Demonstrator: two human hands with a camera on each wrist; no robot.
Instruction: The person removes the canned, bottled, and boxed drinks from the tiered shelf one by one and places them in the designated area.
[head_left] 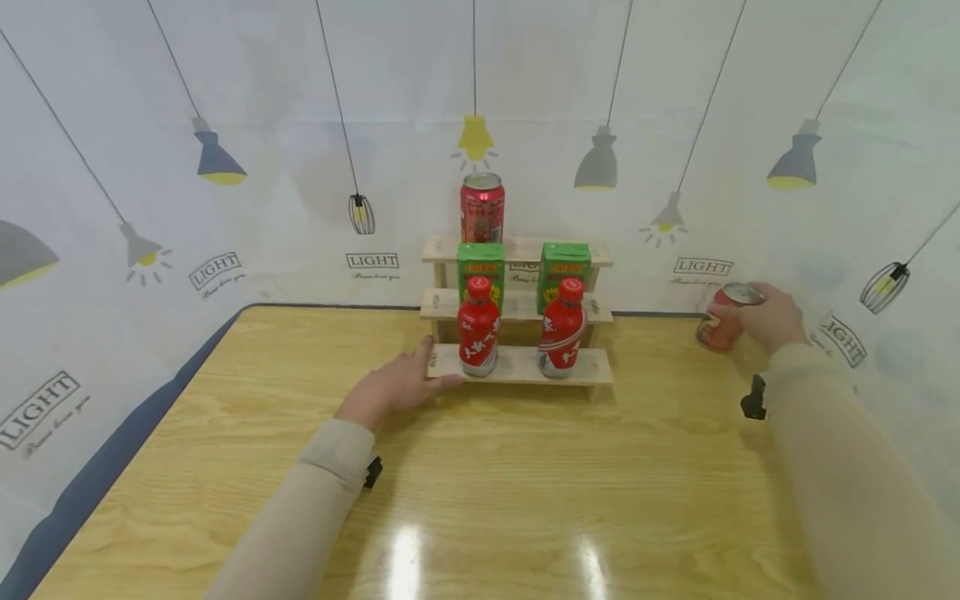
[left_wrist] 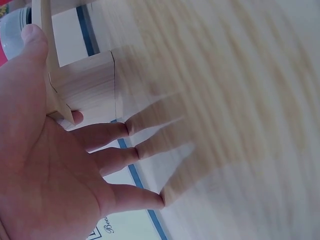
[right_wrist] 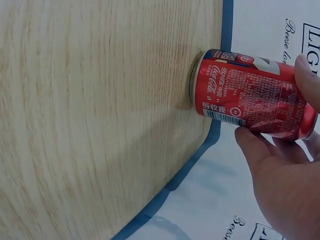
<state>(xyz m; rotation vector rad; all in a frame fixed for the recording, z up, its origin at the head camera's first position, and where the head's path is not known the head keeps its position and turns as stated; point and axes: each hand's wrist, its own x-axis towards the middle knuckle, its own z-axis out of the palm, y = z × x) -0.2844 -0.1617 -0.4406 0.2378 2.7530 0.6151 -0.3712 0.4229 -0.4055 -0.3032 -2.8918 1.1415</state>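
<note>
A small three-step wooden shelf (head_left: 517,364) stands at the table's far middle. Two red bottles (head_left: 478,327) are on its bottom step, two green cartons (head_left: 564,271) on the middle step, and a red can (head_left: 482,208) on the top left. My left hand (head_left: 408,379) rests with straight fingers against the shelf's left end; in the left wrist view the left hand (left_wrist: 85,145) has its thumb along the shelf board (left_wrist: 90,85). My right hand (head_left: 761,315) grips a second red can (head_left: 720,327) at the table's far right. That can (right_wrist: 245,90) stands on the table near its edge.
The wooden table (head_left: 487,467) stretches bare in front of the shelf. A white backdrop printed with lamps (head_left: 225,167) closes in behind and at both sides. The table's dark edge (right_wrist: 220,130) runs just beside the held can.
</note>
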